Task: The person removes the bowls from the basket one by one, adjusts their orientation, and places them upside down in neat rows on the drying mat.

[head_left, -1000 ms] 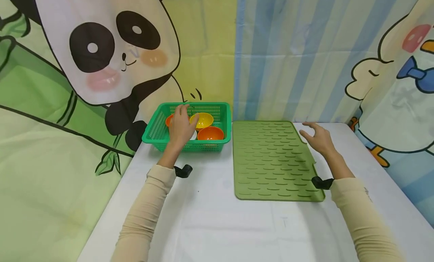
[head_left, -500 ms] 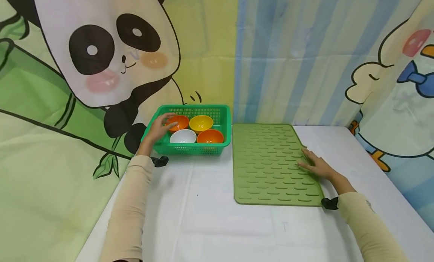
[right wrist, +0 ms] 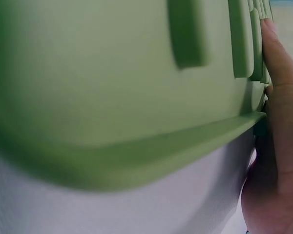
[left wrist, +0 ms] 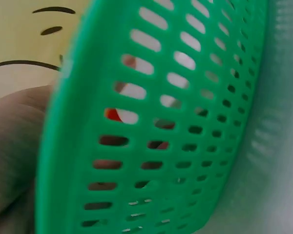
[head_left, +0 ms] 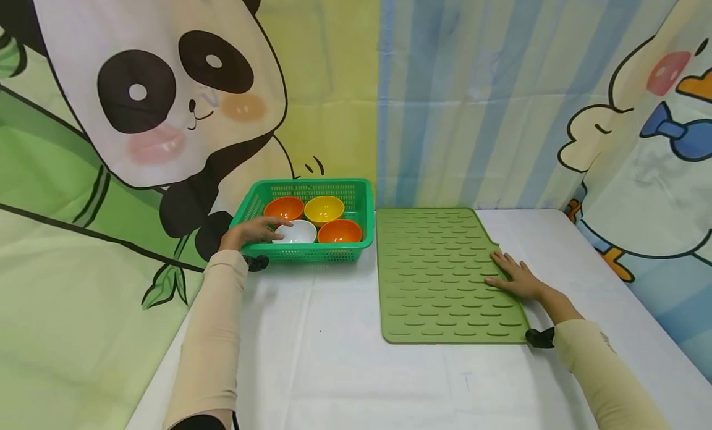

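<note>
In the head view my left hand reaches over the left rim of the green basket. Its fingertips lie at the left side of the white bowl, fingers fairly straight; a firm hold does not show. Through the slots of the basket wall, the left wrist view gives only scraps of the bowls and hand. My right hand rests with spread fingers on the right edge of the green ridged mat. From the right wrist, the thumb lies along the mat's surface.
Behind the white bowl is an orange bowl, with a yellow bowl beside it. Another orange bowl sits at the basket's front right. A white table carries everything, and a printed curtain hangs behind.
My left hand has gone from above the basket to its left side, then down and forward to the white bowl. My right hand has come down onto the mat's right edge.
</note>
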`<state>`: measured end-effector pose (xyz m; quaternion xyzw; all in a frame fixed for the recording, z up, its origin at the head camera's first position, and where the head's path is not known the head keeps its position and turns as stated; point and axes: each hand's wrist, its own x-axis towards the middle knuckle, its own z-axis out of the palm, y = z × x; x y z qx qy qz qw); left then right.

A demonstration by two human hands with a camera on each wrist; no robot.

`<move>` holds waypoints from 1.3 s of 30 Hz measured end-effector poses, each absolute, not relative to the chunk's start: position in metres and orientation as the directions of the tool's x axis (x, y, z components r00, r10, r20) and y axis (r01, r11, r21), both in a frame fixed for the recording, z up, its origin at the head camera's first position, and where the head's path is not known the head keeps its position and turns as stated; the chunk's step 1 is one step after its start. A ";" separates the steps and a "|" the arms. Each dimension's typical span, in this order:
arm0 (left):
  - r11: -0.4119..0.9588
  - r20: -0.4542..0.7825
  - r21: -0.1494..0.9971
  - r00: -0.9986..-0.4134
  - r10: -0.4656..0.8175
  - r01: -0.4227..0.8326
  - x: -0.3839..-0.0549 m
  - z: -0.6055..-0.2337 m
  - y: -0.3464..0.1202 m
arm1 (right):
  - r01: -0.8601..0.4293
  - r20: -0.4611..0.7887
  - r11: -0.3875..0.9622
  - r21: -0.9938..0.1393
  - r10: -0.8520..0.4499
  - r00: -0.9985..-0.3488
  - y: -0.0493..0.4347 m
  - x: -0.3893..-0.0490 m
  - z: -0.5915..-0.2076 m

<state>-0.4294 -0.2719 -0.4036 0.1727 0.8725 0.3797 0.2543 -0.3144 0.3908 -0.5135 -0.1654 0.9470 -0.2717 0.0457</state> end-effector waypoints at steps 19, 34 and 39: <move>0.755 -0.371 0.642 -0.808 0.457 0.132 -0.437 -0.407 -0.271 | -0.300 0.012 0.816 -0.494 -0.338 -0.941 0.392 -0.314 -0.511; 0.781 -0.324 0.608 -0.852 0.411 0.146 -0.429 -0.403 -0.273 | -0.316 0.035 0.818 -0.480 -0.342 -0.939 0.390 -0.316 -0.518; 0.693 -0.251 0.713 -0.886 0.389 0.102 -0.425 -0.398 -0.273 | -0.313 0.040 0.820 -0.479 -0.336 -0.941 0.389 -0.315 -0.515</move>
